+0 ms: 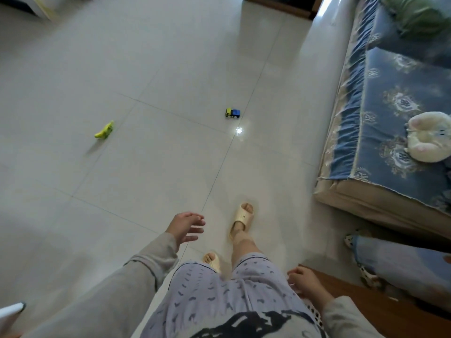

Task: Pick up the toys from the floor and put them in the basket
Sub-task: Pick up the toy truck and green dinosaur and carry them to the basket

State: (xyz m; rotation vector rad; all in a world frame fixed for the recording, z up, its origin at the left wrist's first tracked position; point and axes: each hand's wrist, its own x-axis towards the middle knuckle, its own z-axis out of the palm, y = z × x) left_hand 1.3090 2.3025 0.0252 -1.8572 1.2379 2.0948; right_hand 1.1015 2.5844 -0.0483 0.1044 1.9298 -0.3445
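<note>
The head view looks down on a person standing on a pale tiled floor [146, 69]. The left hand [186, 226] is extended forward and low, fingers spread apart and holding nothing. The right hand [305, 282] hangs beside the right thigh, fingers loosely curled and empty, above the edge of a brown wooden surface [366, 308]. Two toys lie on the floor ahead, well apart from each other and from both hands: a yellow and blue toy truck [232, 112] resting on its wheels near a tile joint, and a yellow-green toy [104, 130] farther left, its exact form too small to tell. Both feet wear cream slippers; the right slipper [242, 217] is placed ahead of the left slipper [212, 261]. A sofa with a blue patterned cover [390, 118] runs along the right side, with a white plush toy [429, 136] lying on its seat. No basket can be identified in the view.
</note>
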